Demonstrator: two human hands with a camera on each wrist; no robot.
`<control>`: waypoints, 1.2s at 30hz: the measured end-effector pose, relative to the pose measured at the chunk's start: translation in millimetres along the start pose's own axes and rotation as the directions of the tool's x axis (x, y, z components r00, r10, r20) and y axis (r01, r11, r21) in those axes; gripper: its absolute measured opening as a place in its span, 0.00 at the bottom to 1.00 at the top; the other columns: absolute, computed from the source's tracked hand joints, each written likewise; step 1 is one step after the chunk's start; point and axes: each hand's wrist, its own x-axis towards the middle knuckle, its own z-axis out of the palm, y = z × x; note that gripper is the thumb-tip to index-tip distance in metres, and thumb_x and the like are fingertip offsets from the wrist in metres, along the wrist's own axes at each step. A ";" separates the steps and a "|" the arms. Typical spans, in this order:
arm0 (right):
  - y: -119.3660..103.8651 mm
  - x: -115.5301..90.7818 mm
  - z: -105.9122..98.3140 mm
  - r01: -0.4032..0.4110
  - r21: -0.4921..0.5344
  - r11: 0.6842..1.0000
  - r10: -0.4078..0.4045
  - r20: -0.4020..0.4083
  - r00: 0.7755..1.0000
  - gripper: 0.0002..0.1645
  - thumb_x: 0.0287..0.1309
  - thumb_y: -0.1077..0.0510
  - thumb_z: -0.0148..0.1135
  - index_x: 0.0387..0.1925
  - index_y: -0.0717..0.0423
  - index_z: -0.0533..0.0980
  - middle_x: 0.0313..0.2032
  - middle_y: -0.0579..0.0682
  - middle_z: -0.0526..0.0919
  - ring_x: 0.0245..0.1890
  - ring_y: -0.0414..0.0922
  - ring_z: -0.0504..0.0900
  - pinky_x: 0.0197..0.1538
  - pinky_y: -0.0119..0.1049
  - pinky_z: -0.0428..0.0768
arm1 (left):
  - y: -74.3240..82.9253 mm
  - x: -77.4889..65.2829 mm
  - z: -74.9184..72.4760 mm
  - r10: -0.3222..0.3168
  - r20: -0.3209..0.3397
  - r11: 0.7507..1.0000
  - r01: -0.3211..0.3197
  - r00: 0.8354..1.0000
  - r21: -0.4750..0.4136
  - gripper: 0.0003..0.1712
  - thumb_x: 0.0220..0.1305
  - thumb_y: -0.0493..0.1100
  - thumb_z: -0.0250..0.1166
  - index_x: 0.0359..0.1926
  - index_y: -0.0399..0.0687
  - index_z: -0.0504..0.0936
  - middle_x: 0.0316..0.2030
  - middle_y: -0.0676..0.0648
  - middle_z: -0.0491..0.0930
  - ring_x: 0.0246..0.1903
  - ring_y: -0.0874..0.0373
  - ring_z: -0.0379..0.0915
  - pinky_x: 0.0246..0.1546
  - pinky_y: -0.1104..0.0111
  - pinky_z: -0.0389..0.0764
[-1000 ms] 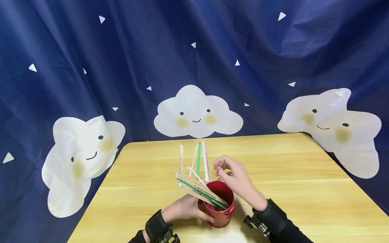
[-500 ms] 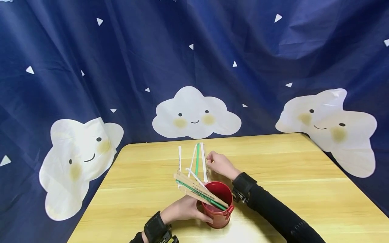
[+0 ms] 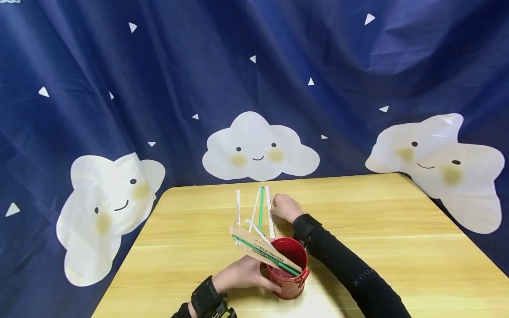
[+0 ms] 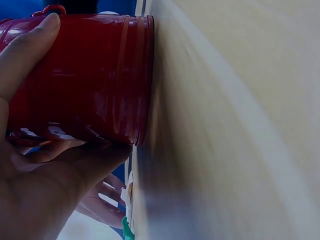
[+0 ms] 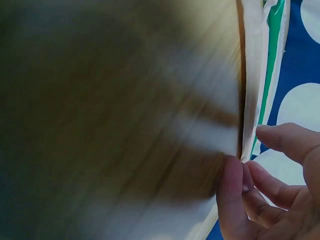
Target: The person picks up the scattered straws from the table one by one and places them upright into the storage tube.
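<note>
In the head view, my left hand [image 3: 247, 274] holds a small red metal bucket [image 3: 289, 287] around its side, thumb toward the front. Brown printed paper-wrapped sticks [image 3: 260, 248] and a green strip [image 3: 289, 267] lean out of it to the left. My right hand [image 3: 286, 207] reaches past the bucket to the rightmost slim packet [image 3: 268, 212] lying on the table. In the right wrist view, the fingers and thumb of that hand [image 5: 275, 185] are bent about the end of the pale packet [image 5: 253, 75], with a gap between them.
A white strip [image 3: 238, 205] and a green strip [image 3: 261, 212] lie on the wooden table [image 3: 377, 229] beyond the bucket. A blue curtain [image 3: 258, 79] printed with clouds hangs behind the table's far edge.
My right hand has moved from above the bucket forward and down to the rightmost packet on the table. My left hand stays on the bucket.
</note>
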 end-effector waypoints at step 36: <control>3.5 0.8 -7.4 -0.065 -0.056 0.996 0.060 -0.083 0.995 0.09 0.54 0.58 0.73 0.27 0.56 0.78 0.24 0.51 0.75 0.27 0.50 0.74 0.29 0.40 0.69 | -6.0 1.2 0.3 0.064 0.011 0.996 -0.063 0.998 -0.059 0.52 0.54 0.32 0.78 0.75 0.47 0.60 0.69 0.46 0.68 0.67 0.57 0.68 0.66 0.63 0.74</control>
